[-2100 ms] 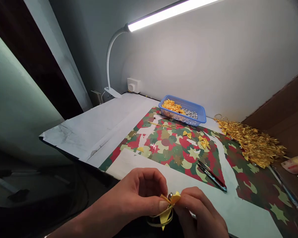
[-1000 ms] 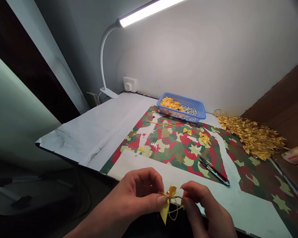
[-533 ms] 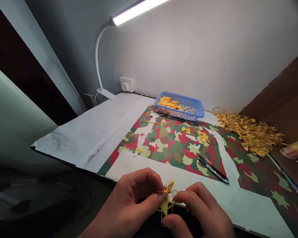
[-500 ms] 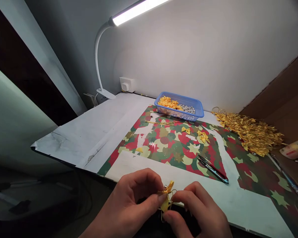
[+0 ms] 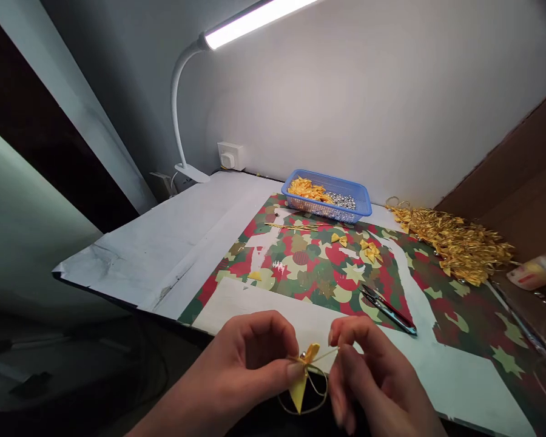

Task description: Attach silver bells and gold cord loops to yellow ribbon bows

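Note:
Between thumb and forefinger, my left hand (image 5: 255, 358) pinches a yellow ribbon bow (image 5: 299, 391) with a small silver bell (image 5: 303, 355) at its middle. A thin gold cord (image 5: 321, 357) runs from the bow to my right hand (image 5: 373, 370), whose thumb and forefinger are closed on its end. Part of the cord hangs in a loose loop below the bow. Both hands are over the table's front edge. Just beyond my right hand lies a pair of thread snips (image 5: 389, 311). My left fingers hide part of the bow.
A blue basket (image 5: 364, 206) holds yellow bows and silver bells. Several gold cords (image 5: 295, 227) and loose yellow bows (image 5: 370, 250) lie on the patterned paper (image 5: 300, 279). At the right is a heap of gold cord and bows (image 5: 464, 249). A lamp (image 5: 175, 109) stands back left.
My right hand has moved up and away from the bow, drawing the cord out taut to the right. My left hand still pinches the bow, which has turned slightly.

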Available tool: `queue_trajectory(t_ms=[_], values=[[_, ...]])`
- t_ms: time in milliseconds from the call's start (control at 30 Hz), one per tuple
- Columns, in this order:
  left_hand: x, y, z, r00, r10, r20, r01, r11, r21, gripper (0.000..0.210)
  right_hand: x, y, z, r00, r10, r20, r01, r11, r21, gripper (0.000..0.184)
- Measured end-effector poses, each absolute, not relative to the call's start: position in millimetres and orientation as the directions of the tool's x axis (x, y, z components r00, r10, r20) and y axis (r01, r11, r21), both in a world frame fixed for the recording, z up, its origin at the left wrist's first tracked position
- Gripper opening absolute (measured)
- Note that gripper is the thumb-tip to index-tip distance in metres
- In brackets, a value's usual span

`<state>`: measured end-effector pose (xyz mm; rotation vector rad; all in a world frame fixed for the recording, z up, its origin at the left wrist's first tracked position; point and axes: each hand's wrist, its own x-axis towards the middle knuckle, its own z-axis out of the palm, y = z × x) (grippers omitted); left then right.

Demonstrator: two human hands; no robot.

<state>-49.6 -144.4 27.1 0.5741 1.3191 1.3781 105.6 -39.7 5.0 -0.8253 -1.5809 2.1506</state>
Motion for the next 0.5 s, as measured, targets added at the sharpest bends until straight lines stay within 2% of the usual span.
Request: queue_trajectory(t_ms=[67,233,400,500], values=[[-54,-146,25,-0.205,0.915,-0.347,-0.471,0.219,0.855,0.022,105,-34,9,-0.790,0.539,-0.293,0.082,-0.380,-0.921,0.042],[-60,-149,16,-0.085,0.920,-0.382,-0.647,0.240,0.723,0.018,100,-33,14,-0.710,0.685,-0.167,-0.041,-0.277,-0.960,0.036],[-61,-147,12,-0.005,0.918,-0.396,-0.765,0.251,0.593,0.016,96,-36,21,-0.694,0.664,-0.280,-0.051,-0.433,-0.900,0.031],[-63,-146,12,0.013,0.908,-0.418,-0.814,0.252,0.523,0.015,95,-37,24,-0.693,0.660,-0.290,-0.070,-0.462,-0.884,0.031]])
